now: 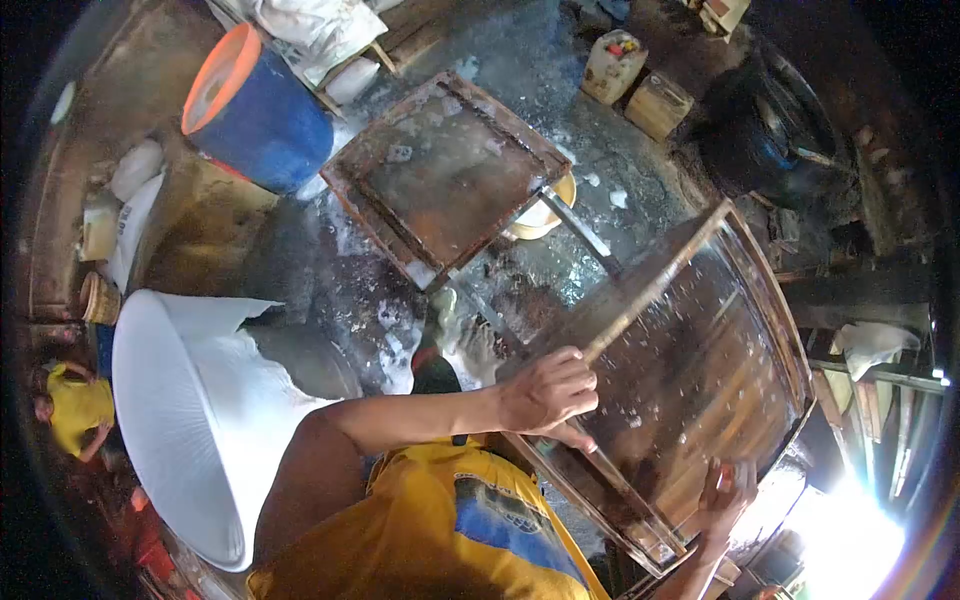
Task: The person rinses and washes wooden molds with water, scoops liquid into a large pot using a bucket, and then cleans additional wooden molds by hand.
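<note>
My left hand [550,398] is closed at the near left corner of a large wooden frame [655,285], its fingers curled round the wood. The frame is tilted and holds a wet, dark, see-through sheet with pale flecks. My right hand [730,492] is at the frame's lower right part, fingers bent; what it grips is too small to make out. Beyond lies a second, smaller wooden frame [360,222] with a wet brownish surface. A pale round basin [562,200] shows partly beneath that frame's right corner.
A blue barrel [265,135] with an orange rim stands upper left. Near my left arm is a large white cone-shaped object [180,430]. A person in yellow [80,408] is at the far left. Containers [614,68] and a black vat [765,140] stand upper right.
</note>
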The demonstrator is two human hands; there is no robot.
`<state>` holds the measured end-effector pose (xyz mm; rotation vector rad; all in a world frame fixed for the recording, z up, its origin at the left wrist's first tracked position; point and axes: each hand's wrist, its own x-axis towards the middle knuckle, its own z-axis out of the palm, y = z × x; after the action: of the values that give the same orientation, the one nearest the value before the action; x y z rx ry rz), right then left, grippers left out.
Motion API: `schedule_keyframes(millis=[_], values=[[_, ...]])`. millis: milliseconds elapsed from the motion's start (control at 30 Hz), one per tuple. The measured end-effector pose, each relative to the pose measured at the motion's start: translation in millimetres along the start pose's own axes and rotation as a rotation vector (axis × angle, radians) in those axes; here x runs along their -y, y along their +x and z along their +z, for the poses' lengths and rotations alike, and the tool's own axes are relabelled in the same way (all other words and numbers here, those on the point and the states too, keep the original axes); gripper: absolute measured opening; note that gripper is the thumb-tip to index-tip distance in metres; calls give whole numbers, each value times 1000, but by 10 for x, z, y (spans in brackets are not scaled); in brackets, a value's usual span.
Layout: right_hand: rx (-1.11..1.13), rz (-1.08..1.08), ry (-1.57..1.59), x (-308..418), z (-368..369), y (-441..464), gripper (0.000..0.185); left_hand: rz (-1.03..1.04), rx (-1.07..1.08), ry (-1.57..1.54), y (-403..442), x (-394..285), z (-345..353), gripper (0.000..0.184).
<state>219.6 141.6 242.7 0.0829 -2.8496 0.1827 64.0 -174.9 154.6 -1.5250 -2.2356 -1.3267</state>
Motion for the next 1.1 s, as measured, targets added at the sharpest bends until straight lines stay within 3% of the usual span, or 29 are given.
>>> schedule_keyframes(millis=[100, 167, 233, 300, 333, 400, 467, 500, 533, 633, 667, 733, 767, 833, 867, 967, 1100], values=[[142, 123, 22, 787, 65, 1010, 13, -99, -109, -14, -93, 667, -506, 35], [226, 62, -4, 1223, 298, 1545, 16, -235, -177, -70, -334, 1344, -778, 28], [320, -22, -15, 1641, 659, 2086, 18, -526, -108, -112, -702, 2132, -985, 27], [403, 159, 286, 1874, 1328, 2374, 18, -761, -81, -135, -1185, 2865, -1144, 23], [429, 106, 373, 1957, 1716, 2520, 21, -851, -102, -122, -1400, 3224, -1266, 21], [735, 201, 385, 2223, 2462, 2823, 33, -1016, -200, 49, -1876, 3761, -1521, 15], [817, 353, 653, 2277, 3412, 2787, 41, -1087, -398, 229, -2345, 4132, -1829, 18], [822, 490, 746, 2141, 4125, 2494, 43, -1151, -443, 379, -2620, 4279, -1906, 29], [814, 660, 856, 2148, 4478, 2501, 43, -1259, -559, 509, -2810, 4365, -1990, 39], [674, 1270, 1194, 2477, 5261, 2860, 42, -1681, -827, 716, -3701, 4632, -1692, 45], [643, 1323, 1400, 2469, 5519, 2866, 42, -1861, -908, -30, -4200, 4715, -1519, 53], [554, 1433, 1816, 2391, 6041, 2739, 43, -1912, -1010, -579, -4358, 4582, -1247, 51], [456, 1475, 1803, 2397, 6138, 2700, 38, -1898, -1049, -863, -4381, 4555, -1114, 50], [246, 1536, 1772, 2575, 6112, 2838, 27, -1711, -1387, -1320, -4173, 4547, -1049, 45], [244, 1540, 1815, 2555, 6167, 2806, 25, -1570, -1544, -1543, -4043, 4538, -1068, 42], [290, 1487, 1753, 2420, 6235, 2683, 29, -1600, -1654, -1490, -3761, 4512, -1176, 35], [337, 1484, 1820, 2935, 5751, 3133, 25, -1590, -1750, -1417, -3701, 4536, -1166, 33]])
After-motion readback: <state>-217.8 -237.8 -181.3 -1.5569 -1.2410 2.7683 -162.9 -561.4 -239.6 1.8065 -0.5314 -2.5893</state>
